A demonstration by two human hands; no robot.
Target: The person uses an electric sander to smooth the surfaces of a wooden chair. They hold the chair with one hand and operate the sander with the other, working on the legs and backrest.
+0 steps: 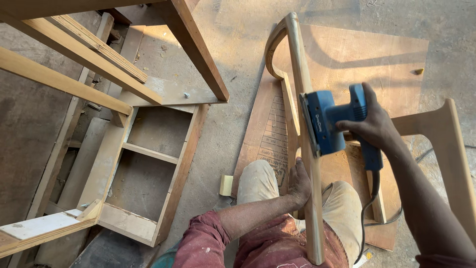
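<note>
View from above of a person working on a curved wooden frame piece (pixel 303 149), which stands on edge and runs from the lap up to a bent, rounded top end. The right hand (pixel 374 126) is closed around the grip of a blue electric sander (pixel 327 121); the sander's flat pad lies against the right-hand edge of the frame piece, just left of that hand. A black cord (pixel 369 208) hangs from the grip below the hand and trails toward the floor. The left hand (pixel 299 181) is wrapped narrowly around the frame piece lower down, below and left of the sander, fingers on the left edge. Beneath both hands lies a plywood sheet (pixel 367 59), with bare board showing beyond the right hand. A second wooden part (pixel 448 139) juts out close behind the right wrist. Well left of the left hand stands an unfinished furniture frame (pixel 144 149); a strip of concrete floor (pixel 218 134) separates it from the plywood edge.
</note>
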